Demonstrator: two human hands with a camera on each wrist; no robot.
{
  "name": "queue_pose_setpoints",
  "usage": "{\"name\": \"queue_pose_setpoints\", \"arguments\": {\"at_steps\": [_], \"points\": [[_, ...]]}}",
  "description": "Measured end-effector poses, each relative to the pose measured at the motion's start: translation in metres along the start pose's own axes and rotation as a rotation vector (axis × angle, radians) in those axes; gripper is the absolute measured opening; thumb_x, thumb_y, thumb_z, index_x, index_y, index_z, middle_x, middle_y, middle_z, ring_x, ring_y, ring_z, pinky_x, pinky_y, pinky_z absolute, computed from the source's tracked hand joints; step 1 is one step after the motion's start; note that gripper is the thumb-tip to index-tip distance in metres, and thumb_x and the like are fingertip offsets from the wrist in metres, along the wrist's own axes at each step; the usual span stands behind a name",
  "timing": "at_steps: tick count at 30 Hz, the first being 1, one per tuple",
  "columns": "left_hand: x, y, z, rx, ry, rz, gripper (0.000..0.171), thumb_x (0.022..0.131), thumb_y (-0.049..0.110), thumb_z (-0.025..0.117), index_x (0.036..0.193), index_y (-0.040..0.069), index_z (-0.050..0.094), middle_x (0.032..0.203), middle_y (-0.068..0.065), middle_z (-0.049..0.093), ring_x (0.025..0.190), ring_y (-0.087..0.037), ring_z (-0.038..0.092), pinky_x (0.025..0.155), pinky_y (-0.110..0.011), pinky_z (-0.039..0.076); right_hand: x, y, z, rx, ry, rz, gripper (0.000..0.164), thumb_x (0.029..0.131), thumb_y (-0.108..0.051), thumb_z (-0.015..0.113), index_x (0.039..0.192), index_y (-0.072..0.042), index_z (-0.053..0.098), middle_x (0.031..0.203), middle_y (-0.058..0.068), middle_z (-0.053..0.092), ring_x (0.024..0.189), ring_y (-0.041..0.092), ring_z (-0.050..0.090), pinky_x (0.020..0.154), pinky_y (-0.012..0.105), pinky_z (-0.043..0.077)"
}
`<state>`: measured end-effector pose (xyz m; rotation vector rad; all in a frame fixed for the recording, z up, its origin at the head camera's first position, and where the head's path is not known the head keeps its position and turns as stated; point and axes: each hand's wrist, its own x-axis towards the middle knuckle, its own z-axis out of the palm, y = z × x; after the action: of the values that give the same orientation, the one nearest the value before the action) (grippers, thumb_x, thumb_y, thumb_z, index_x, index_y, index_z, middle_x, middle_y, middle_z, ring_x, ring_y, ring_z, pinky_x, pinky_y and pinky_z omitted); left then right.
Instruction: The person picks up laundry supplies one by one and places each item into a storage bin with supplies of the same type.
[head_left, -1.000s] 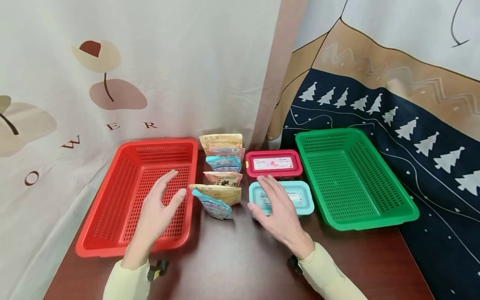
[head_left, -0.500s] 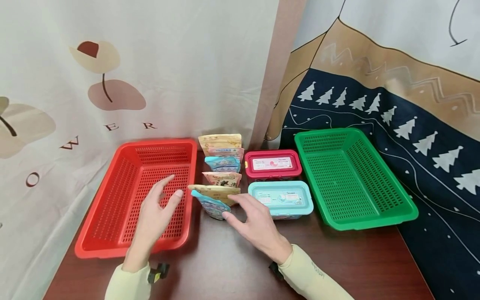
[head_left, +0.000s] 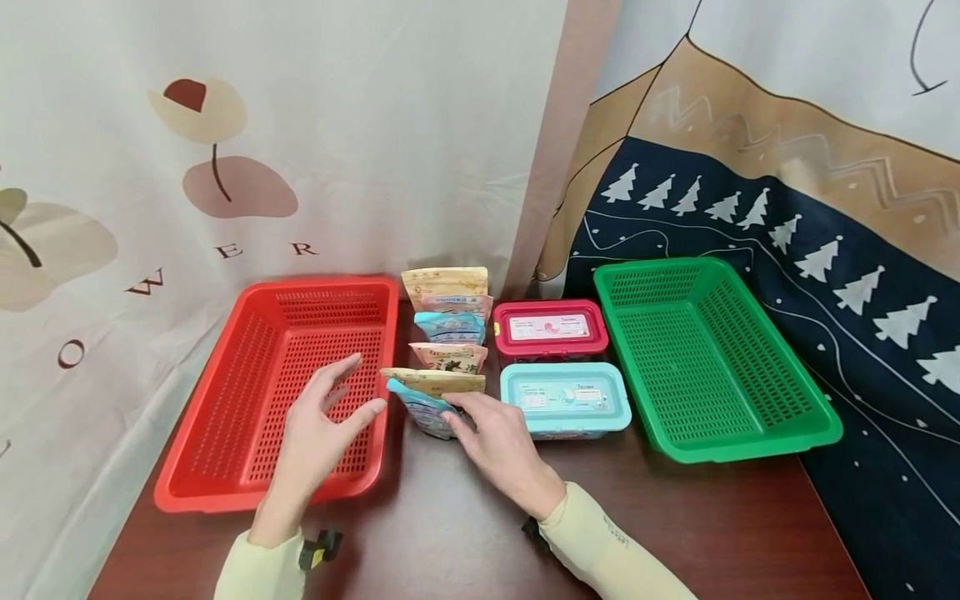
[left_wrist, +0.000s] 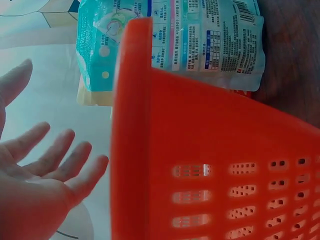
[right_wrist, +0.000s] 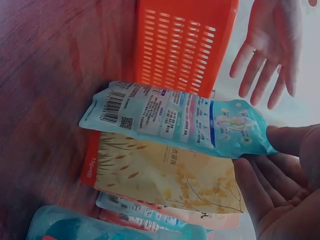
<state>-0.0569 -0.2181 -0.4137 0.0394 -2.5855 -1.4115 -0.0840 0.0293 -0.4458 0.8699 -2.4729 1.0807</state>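
A blue pouch [head_left: 427, 412] stands tilted at the front of a row of stand-up pouches. My right hand [head_left: 504, 450] has its thumb on the near face and fingers behind; in the right wrist view the pouch's top corner lies between thumb and fingers. Just behind it stands a tan pouch [right_wrist: 165, 170] with a plant print. My left hand [head_left: 318, 437] hovers over the right side of the red basket [head_left: 197, 417], fingers spread and holding nothing. In the left wrist view the basket's red rim [left_wrist: 132, 125] stands between that hand and the blue pouch.
Farther back in the row are a pink pouch [head_left: 450, 358], another blue pouch [head_left: 450, 327] and a tan one [head_left: 446, 280]. Right of them sit a light-blue lidded box [head_left: 566, 398], a magenta lidded box [head_left: 551, 327] and a green basket [head_left: 675, 375]. Curtains hang behind the table.
My right hand has moved left from above the light-blue box to the front blue pouch and taken its corner. The left hand stays near the red basket, shifting only slightly.
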Motion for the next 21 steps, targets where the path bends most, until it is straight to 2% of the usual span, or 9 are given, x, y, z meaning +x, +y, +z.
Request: {"name": "queue_pose_setpoints", "arguments": {"at_steps": [8,12,16,21], "points": [[-0.001,-0.002,0.004,0.056,-0.081,0.028,0.069,0.085,0.036,0.087,0.145,0.017,0.059,0.142,0.000,0.059,0.131,-0.024,0.057,0.108,-0.048,0.046,0.001,0.003,-0.001,0.031,0.019,0.012,0.016,0.095,-0.010,0.076,0.111,-0.010,0.078,0.105,0.002,0.077,0.097,0.014,0.073,0.079,0.035,0.059],[-0.001,-0.003,0.006,0.091,-0.082,0.041,0.066,0.085,0.032,0.088,0.144,0.018,0.060,0.137,0.002,0.060,0.125,-0.021,0.060,0.104,-0.048,0.050,0.000,0.005,-0.001,0.045,0.033,0.015,0.014,0.095,-0.011,0.076,0.108,-0.009,0.079,0.103,0.002,0.077,0.094,0.014,0.073,0.078,0.035,0.059],[-0.001,-0.004,0.008,0.080,-0.075,0.054,0.061,0.085,0.031,0.088,0.139,0.018,0.064,0.133,0.000,0.060,0.122,-0.022,0.061,0.103,-0.050,0.051,0.000,0.006,-0.001,0.047,0.032,0.015,0.013,0.096,-0.011,0.075,0.108,-0.009,0.079,0.102,0.001,0.077,0.093,0.013,0.073,0.077,0.034,0.059],[0.001,-0.005,0.014,0.075,-0.112,0.065,0.058,0.083,0.023,0.089,0.136,0.016,0.066,0.130,-0.003,0.065,0.121,-0.026,0.063,0.102,-0.053,0.051,0.000,0.008,-0.001,0.043,0.009,0.030,0.017,0.096,-0.013,0.075,0.113,-0.010,0.078,0.106,0.002,0.077,0.097,0.013,0.073,0.078,0.035,0.059]]}}
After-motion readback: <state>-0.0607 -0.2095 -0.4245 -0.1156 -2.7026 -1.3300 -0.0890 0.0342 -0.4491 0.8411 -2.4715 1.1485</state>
